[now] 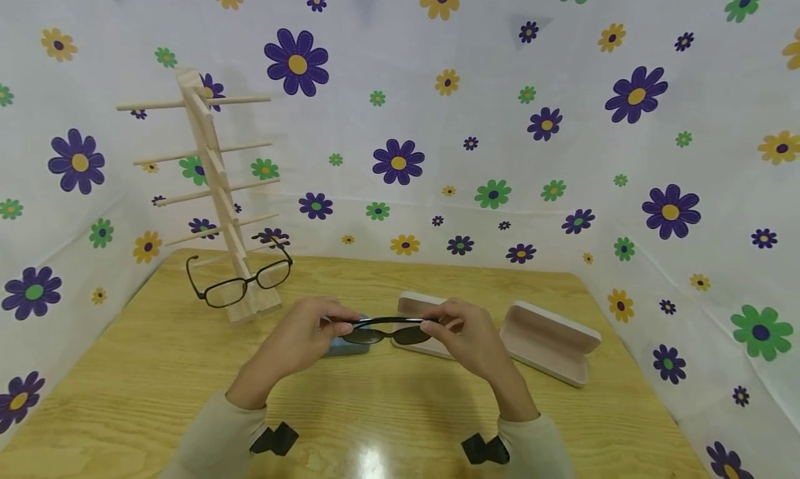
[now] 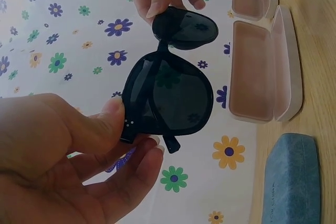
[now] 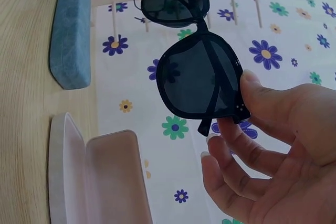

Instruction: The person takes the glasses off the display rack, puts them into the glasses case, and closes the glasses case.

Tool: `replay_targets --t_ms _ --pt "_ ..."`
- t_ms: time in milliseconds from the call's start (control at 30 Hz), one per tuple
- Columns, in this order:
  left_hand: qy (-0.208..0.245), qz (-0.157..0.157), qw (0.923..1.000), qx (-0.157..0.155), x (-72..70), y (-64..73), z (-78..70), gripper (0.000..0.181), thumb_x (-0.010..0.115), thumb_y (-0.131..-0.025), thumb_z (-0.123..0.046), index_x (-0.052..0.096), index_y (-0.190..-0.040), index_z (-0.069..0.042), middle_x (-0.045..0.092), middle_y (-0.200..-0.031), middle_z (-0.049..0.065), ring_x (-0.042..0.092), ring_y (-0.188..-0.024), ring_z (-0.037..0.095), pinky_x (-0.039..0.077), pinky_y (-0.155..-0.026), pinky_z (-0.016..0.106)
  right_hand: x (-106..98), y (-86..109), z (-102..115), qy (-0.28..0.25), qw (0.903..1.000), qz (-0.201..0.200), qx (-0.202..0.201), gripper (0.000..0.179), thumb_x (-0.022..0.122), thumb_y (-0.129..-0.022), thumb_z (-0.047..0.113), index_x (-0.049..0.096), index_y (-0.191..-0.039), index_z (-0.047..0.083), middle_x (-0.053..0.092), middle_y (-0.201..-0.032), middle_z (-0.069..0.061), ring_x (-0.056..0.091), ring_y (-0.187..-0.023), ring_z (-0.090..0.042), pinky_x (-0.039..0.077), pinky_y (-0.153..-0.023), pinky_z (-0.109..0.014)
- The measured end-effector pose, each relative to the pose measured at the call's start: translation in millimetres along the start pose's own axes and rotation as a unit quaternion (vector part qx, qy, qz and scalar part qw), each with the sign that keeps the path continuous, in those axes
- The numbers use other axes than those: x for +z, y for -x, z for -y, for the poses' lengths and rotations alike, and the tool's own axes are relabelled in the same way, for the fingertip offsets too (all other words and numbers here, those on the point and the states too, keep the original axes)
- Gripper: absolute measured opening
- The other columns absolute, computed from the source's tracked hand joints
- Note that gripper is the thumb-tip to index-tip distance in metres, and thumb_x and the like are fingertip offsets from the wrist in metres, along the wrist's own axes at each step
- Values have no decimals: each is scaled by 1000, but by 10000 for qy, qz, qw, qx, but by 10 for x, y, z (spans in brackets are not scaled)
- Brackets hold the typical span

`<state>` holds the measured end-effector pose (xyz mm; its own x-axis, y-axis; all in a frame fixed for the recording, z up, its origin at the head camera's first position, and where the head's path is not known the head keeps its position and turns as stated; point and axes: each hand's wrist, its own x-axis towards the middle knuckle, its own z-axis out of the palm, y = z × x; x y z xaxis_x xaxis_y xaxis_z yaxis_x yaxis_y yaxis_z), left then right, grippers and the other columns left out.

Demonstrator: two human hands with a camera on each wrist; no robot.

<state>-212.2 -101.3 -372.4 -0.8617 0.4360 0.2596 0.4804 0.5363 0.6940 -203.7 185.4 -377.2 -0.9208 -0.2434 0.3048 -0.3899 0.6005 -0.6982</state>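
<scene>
A pair of dark sunglasses (image 1: 410, 336) is held up over the table between both hands, its temples folded in behind the lenses. The left hand (image 1: 307, 332) pinches one outer corner of the frame between thumb and fingers. At the opposite corner the right hand (image 1: 470, 332) grips in the same way. In the left wrist view the big black lens (image 2: 184, 95) is closest, with small pale dots at the hinge. From the right wrist the sunglasses (image 3: 194, 77) show a folded temple crossing behind the near lens.
Behind the hands lie a blue glasses case (image 1: 348, 346) and a pale open case (image 1: 417, 300), both partly covered. Another open case (image 1: 550, 340) stands to the right. At back left, a wooden rack (image 1: 215, 166) with several pegs carries black-framed eyeglasses (image 1: 252, 280). Flowered cloth (image 1: 350, 118) surrounds the table.
</scene>
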Motion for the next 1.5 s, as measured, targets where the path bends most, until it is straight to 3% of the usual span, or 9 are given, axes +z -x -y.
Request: replay_targets --t_ms 300,533,700,1033,1267,1500 --pt "53 129 9999 15 66 -75 56 20 68 -97 -4 80 -113 -6 77 -101 5 66 -84 11 56 -74 26 -25 17 -45 87 9998 51 148 11 74 -96 15 80 -104 10 77 -100 -3 70 -88 -13 58 -78 -26" --pt "107 167 9997 144 126 -147 100 20 68 -98 -6 79 -115 -6 78 -108 10 71 -93 18 59 -77 30 -49 19 -114 133 9996 113 213 12 73 -97 15 79 -106 10 78 -104 -7 73 -88 -17 62 -81 -35" --pt "143 102 9997 190 185 -204 135 20 68 -98 -6 80 -114 -8 79 -110 9 72 -94 18 60 -80 33 -91 33 -142 268 9994 33 238 12 73 -97 15 79 -106 12 78 -104 -6 74 -89 -17 61 -79 -31" --pt "152 -127 9995 -230 264 -245 144 21 67 -100 -9 79 -116 -13 77 -116 7 70 -99 22 57 -76 32 -100 30 -177 204 9991 25 372 12 71 -98 13 79 -106 9 78 -101 -9 74 -84 -19 56 -69 -24" --pt "323 -200 9990 -247 301 -265 191 18 66 -100 -4 80 -108 -10 77 -107 10 70 -85 16 56 -66 26 -132 28 -238 323 9989 -199 291 13 66 -101 10 79 -99 7 76 -93 -9 70 -79 -16 54 -68 -24" --pt "316 112 9992 -205 372 -279 226 16 65 -102 -13 80 -105 -11 77 -107 6 70 -90 16 58 -73 26 -121 19 -252 380 9979 -250 451 13 67 -100 11 79 -98 6 77 -93 -10 73 -83 -19 56 -71 -25"
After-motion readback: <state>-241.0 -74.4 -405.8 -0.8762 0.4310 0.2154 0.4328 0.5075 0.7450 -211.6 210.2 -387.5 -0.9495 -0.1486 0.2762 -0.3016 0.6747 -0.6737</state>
